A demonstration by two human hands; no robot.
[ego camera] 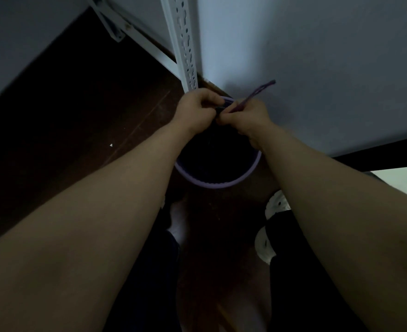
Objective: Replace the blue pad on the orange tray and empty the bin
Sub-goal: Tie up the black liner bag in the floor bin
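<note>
Dark floor [78,104] bears a purple bin [216,185] and perhaps a white scrap [111,145].

A white slotted post [188,51] stands on dark floor [78,116].

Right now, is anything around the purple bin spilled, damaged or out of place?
A pale scrap lies on the dark floor, left of the bin. Nothing looks spilled or broken, though the picture is dim. Left hand and right hand grip a purple string above the bin.
</note>
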